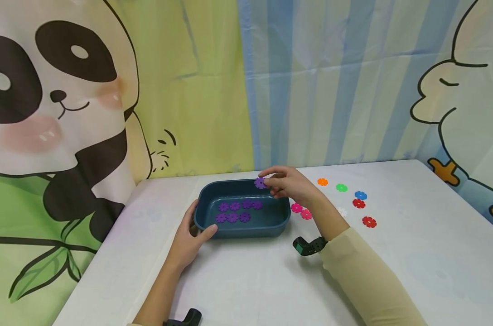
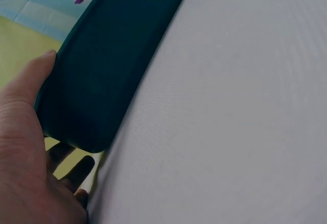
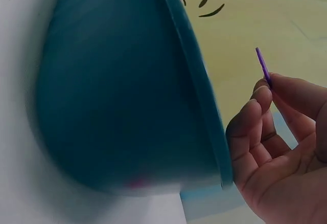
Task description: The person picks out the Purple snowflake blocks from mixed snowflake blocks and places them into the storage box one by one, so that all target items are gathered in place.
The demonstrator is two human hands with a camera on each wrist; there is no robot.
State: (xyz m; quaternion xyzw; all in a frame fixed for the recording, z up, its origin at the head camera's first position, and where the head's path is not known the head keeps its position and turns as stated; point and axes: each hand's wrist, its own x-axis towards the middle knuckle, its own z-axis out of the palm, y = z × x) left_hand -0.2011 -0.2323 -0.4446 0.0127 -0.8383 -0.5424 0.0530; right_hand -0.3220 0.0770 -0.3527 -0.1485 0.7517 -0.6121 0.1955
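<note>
A dark teal plastic basin stands on the table with several purple snowflake discs lying in two rows on its floor. At its left end my left hand grips it, thumb over the near rim corner and fingers along the outer side. My right hand is above the basin's far right part, pinching one purple snowflake disc between thumb and fingertips. The right wrist view shows that disc edge-on, its upper part sticking out above the fingers.
Right of the basin lie loose snowflake discs: pink, white, orange, green, blue and red. The right forearm passes over this side. A printed curtain hangs behind the white table.
</note>
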